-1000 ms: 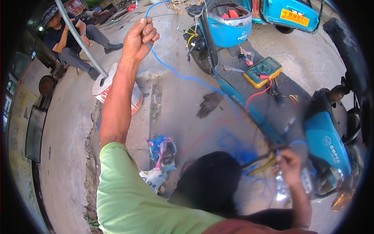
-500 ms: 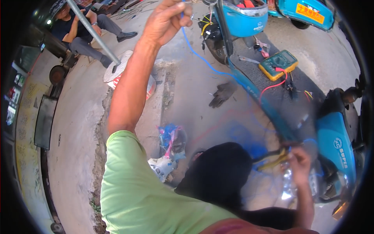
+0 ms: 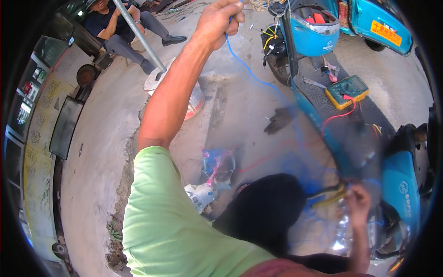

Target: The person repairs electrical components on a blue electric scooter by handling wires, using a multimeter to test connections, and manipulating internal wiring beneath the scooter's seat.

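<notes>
At the top of the view my left hand (image 3: pixel 220 24) is raised at the end of a stretched arm, its fingers closed on a thin blue wire (image 3: pixel 251 73). The wire hangs from these fingers and curves down to the right toward the scooter's side. Low on the right, my right hand (image 3: pixel 359 201) is closed around what look like pliers (image 3: pixel 330 195) with yellow-and-black handles, partly blurred. A loose tangle of blue wire (image 3: pixel 307 177) blurs beside the pliers. Whether the right fingers also pinch wire cannot be made out.
A blue electric scooter (image 3: pixel 400 180) stands at right, with a yellow-green multimeter (image 3: pixel 347 91) on its footboard. A dark glove (image 3: pixel 279 121) and a white plastic part (image 3: pixel 201 196) lie on the ground. A white bucket (image 3: pixel 196 102) holds a pole; a person (image 3: pixel 134 30) sits behind.
The whole view has shifted, so the surroundings appear farther right and slightly lower. My left hand still grips the blue wire, and my right still holds the pliers.
</notes>
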Demonstrator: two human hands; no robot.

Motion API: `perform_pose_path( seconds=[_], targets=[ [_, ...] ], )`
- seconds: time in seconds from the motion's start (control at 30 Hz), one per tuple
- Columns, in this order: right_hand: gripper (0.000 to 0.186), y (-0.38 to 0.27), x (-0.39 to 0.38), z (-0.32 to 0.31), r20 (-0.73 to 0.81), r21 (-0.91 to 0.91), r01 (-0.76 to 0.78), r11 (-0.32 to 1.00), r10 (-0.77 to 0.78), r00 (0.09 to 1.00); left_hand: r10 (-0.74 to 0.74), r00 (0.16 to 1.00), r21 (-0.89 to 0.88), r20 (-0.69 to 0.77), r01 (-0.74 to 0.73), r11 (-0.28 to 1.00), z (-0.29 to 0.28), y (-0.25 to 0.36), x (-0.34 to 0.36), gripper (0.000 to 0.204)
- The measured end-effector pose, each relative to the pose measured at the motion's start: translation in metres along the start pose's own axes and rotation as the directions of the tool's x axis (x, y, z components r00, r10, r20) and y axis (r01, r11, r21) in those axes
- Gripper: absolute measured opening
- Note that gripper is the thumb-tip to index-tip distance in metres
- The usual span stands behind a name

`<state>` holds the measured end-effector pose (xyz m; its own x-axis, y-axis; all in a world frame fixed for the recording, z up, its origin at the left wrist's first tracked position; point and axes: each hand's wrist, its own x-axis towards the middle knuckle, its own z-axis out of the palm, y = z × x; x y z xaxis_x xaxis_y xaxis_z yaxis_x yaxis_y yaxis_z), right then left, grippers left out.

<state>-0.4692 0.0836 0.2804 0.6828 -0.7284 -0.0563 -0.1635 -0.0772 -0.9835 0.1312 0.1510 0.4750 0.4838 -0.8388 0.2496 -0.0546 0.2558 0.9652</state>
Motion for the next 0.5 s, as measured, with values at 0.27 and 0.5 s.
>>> perform_pose_path(
  seconds=[0.27, 0.5],
  targets=[
    [0.009, -0.001, 0.004, -0.003, 0.021, 0.016, 0.038, 0.999, -0.038, 0.999, 0.108, 0.994, -0.005, -0.008, -0.108, 0.994, 0.035, 0.028, -0.017, 0.026],
    [0.009, -0.001, 0.007, -0.001, 0.007, 0.006, 0.017, 1.000, -0.017, 1.000, 0.082, 0.996, 0.058, -0.038, -0.080, 0.995, 0.043, 0.021, -0.017, 0.026]
  ],
)
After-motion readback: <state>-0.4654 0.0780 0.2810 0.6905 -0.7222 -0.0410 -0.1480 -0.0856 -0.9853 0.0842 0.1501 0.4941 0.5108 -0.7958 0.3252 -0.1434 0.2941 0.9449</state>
